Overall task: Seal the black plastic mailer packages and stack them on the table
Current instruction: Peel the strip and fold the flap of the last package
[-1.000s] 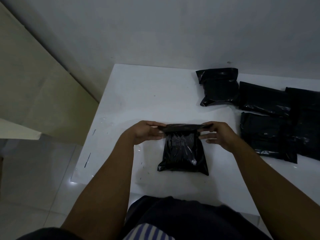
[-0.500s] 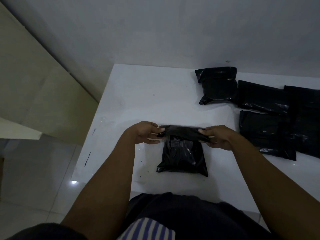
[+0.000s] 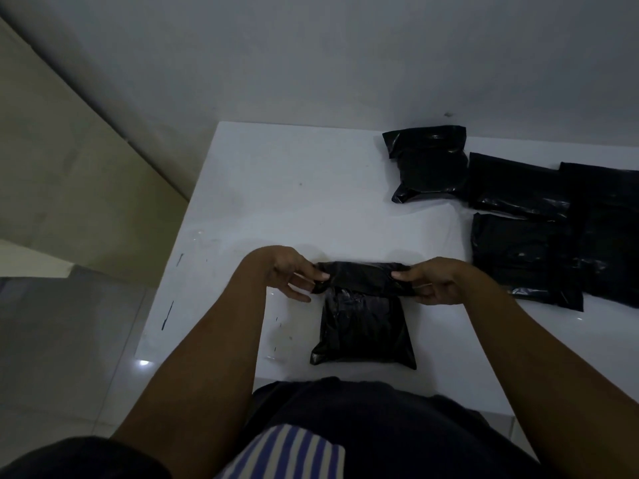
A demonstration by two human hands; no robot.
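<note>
A small, crinkled black plastic mailer package [image 3: 363, 326] lies flat on the glossy white desk [image 3: 276, 188], near its front edge and directly in front of the person. Its folded top flap [image 3: 359, 276] is turned over toward the person and stretched across the far end of the bag. The left hand [image 3: 287, 271] pinches the left end of that flap, with its fingers [image 3: 320, 275] clamped on the plastic. The right hand [image 3: 435, 281] pinches the right end in the same way, thumb and fingers closed on the fold. Four more black plastic mailers [image 3: 518, 257] lie flat on the right side of the desk, well apart from the held one. They touch or overlap each other, and the farthest right one is cut off by the picture's edge. A grey wall [image 3: 311, 57] stands behind the desk, and a glossy tiled floor [image 3: 69, 340] shows to its left.
</note>
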